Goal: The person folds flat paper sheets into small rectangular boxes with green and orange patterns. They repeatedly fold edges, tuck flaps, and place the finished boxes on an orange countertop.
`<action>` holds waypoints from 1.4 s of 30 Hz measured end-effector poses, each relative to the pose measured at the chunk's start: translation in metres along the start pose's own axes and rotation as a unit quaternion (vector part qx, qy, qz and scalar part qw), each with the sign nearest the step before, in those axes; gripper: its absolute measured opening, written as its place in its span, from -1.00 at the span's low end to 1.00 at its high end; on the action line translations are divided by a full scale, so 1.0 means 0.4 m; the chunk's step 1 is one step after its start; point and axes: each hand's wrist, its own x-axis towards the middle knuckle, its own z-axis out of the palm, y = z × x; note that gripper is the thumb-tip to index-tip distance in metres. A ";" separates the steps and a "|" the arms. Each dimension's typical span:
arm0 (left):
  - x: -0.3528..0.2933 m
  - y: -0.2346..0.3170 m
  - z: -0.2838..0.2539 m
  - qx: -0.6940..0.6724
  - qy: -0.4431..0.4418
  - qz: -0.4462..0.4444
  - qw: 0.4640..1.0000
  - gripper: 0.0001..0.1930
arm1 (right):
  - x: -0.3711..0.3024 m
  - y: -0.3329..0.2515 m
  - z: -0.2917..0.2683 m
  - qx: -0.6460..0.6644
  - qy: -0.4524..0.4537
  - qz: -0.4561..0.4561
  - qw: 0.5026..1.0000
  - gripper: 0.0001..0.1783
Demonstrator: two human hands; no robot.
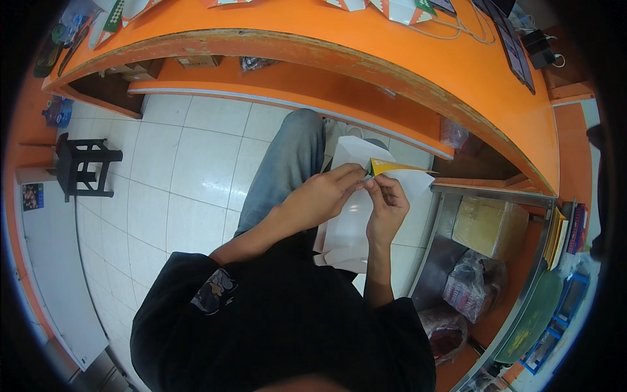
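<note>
White carton (348,228) judged light, stiff, easily creased; left hand (332,187) and right hand (386,204) pinch it, fingers closed, toward one o'clock; folded edges suit holding best.

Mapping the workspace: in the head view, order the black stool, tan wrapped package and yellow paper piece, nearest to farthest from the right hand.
1. Yellow paper piece: touching the right hand, just beyond it.
2. Tan wrapped package: off to the right.
3. Black stool: far over on the left.
</note>
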 end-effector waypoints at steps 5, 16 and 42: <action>0.005 0.006 0.016 -0.279 0.055 -0.118 0.952 -0.73 | 0.022 0.008 -0.020 0.087 -0.040 0.045 0.994 -0.91; -0.009 -0.006 0.022 -0.265 -0.034 -0.143 0.953 -0.61 | 0.038 0.011 -0.003 0.254 -0.109 0.134 0.952 -0.89; -0.015 -0.108 0.008 -0.099 -0.024 -0.048 0.994 -0.83 | 0.035 0.059 -0.041 0.076 -0.061 0.190 0.977 -0.62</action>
